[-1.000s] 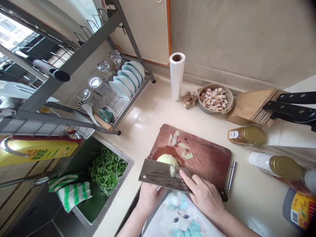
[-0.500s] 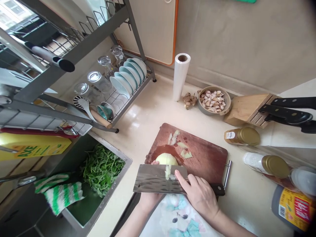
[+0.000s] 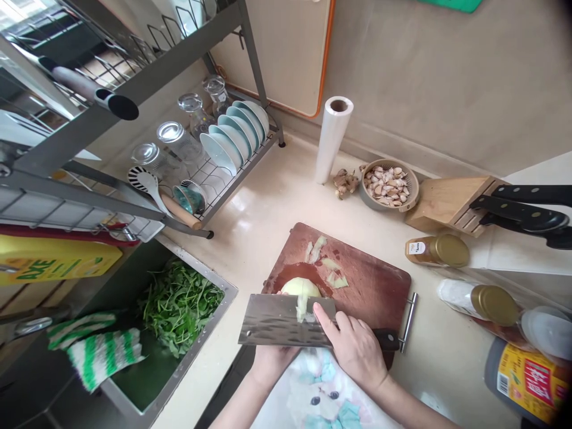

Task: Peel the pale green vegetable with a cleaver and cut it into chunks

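My right hand (image 3: 357, 345) is closed round the black handle of a cleaver (image 3: 272, 322), its index finger stretched along the flat of the blade. The blade's upper edge lies against a pale yellow-green, peeled-looking round vegetable (image 3: 300, 286). A pale strip of peel (image 3: 302, 305) lies on the blade where it meets the vegetable. Beneath the blade, my left hand (image 3: 272, 357) holds the vegetable from the near left side; most of its fingers are hidden. Under them is a reddish-brown cutting board (image 3: 357, 280) with several peel pieces (image 3: 330, 268) on it.
Left of the board, a sink (image 3: 226, 298) holds leafy greens (image 3: 183, 304) and a striped cloth (image 3: 105, 354). A dish rack (image 3: 236, 193) stands at the back left. Behind are a plastic roll (image 3: 333, 140), ginger (image 3: 345, 183), a garlic basket (image 3: 415, 179) and a knife block (image 3: 451, 199); jars (image 3: 451, 250) stand right.
The cleaver has shifted slightly against the vegetable, and the peel strip on its blade reaches further up onto the vegetable. Both hands keep their grip. The whole view has shifted a little.
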`<state>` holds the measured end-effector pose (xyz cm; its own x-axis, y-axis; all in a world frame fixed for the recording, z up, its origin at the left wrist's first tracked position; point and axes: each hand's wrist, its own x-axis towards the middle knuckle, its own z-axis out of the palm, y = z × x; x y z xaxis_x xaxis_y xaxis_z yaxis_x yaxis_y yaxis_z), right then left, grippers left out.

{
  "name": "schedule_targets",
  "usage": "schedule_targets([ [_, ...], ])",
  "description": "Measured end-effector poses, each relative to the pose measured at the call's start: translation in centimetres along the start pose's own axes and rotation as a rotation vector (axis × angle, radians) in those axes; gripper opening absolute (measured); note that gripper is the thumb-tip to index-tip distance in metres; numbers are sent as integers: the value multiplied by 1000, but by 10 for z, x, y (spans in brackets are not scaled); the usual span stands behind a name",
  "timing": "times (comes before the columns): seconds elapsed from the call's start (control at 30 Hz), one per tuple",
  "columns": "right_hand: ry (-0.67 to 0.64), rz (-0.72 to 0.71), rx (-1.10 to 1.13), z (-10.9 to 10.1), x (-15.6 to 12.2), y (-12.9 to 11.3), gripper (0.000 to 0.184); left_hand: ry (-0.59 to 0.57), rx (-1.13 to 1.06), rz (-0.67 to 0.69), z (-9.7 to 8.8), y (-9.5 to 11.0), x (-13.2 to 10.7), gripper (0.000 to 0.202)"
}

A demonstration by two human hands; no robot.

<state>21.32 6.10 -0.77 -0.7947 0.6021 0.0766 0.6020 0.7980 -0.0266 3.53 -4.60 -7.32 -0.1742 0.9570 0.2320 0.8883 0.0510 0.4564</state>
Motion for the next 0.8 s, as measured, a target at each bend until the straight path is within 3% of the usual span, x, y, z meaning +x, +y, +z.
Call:
schedule_targets([
  [0.17, -25, 9, 41, -1, 4, -2, 56, -19, -48, 71, -1, 0, 3, 34],
  [0.33, -186, 72, 60, -1, 23, 2, 58, -52, -105, -42, -10, 10, 13, 38],
  [0.43, -300, 162, 70, -4, 35, 17, 56, -23, -107, -76, -14, 16, 17, 45],
  [0.57, -349, 223, 167, -12, 36, 37, 60, -35, -85, -73, -21, 21, 25, 48],
  [0.8, -347, 24, 145, -26, 21, 36, 63, -157, -105, -64, -27, 21, 36, 38],
])
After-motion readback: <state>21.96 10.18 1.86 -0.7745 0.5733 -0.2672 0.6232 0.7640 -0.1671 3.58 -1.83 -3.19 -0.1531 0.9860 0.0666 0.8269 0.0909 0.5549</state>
